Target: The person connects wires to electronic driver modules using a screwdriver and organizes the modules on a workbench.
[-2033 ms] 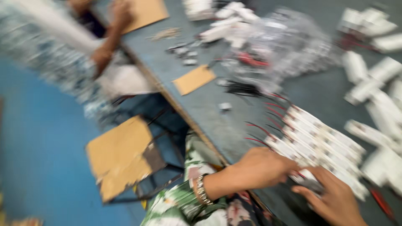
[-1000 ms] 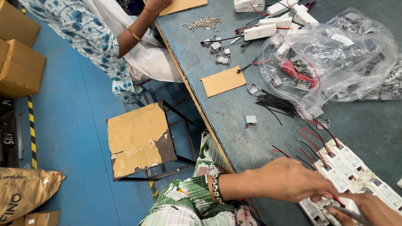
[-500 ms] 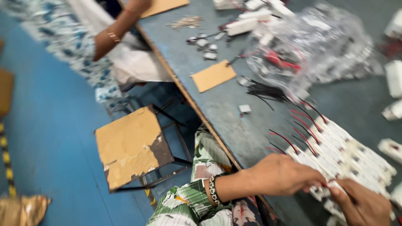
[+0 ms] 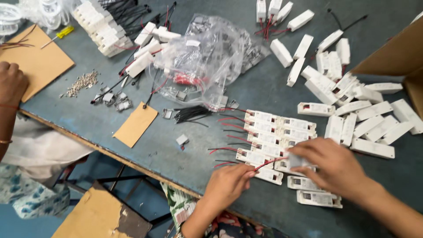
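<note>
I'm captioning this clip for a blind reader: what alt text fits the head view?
Two hands work over rows of small white boxes with red and black wires on a grey table: the left hand pinches a red wire, the right hand holds one box. Loose boxes, a clear plastic bag and cardboard lie around.

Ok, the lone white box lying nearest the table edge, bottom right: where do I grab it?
Probably across its two long sides at mid-length, coming from above. The box lies flat on the table, long and thin, with free space on both long sides. The right hand sits just above it.
</note>
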